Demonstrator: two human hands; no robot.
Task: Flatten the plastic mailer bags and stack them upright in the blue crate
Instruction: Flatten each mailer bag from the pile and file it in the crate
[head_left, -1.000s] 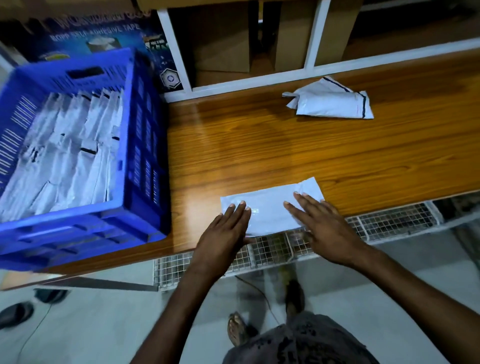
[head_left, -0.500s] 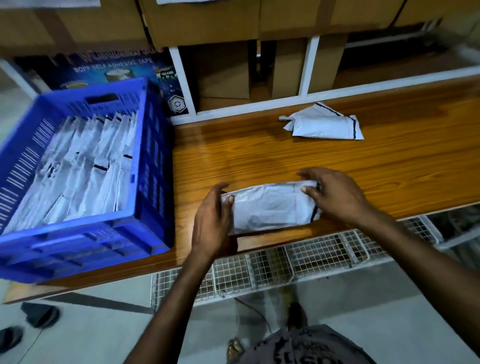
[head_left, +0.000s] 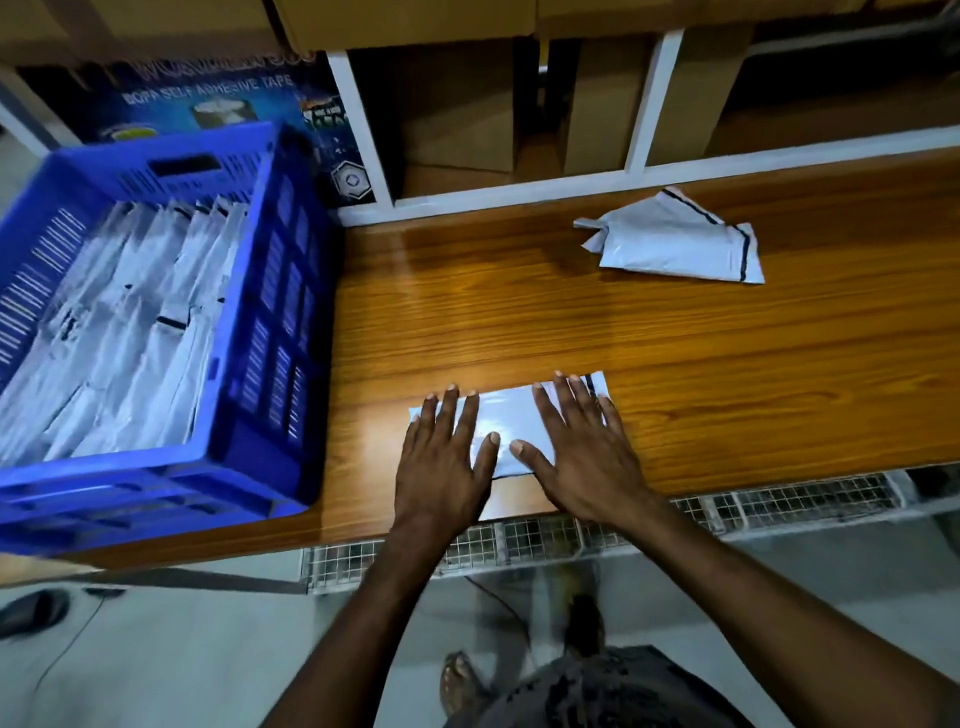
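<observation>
A white plastic mailer bag (head_left: 508, 422) lies flat near the front edge of the wooden table (head_left: 649, 358). My left hand (head_left: 445, 457) presses on its left part with straight, spread fingers. My right hand (head_left: 579, 451) presses on its right part the same way. The blue crate (head_left: 270, 322) stands at the table's left end, with several white mailer bags (head_left: 119, 332) standing upright in rows inside. A second mailer bag (head_left: 675, 241), crumpled with a black strip, lies at the back right of the table.
White shelving with cardboard boxes (head_left: 457, 104) stands behind the table. A blue adhesive-tape carton (head_left: 208, 98) sits behind the crate. A wire mesh rack (head_left: 519, 540) runs under the table's front edge. My feet and a dark shoe (head_left: 31, 613) are on the floor.
Half a second ago both hands gripped the mailer's ends with it lifted off the table. It now lies flat and both hands press down on it with spread fingers.
</observation>
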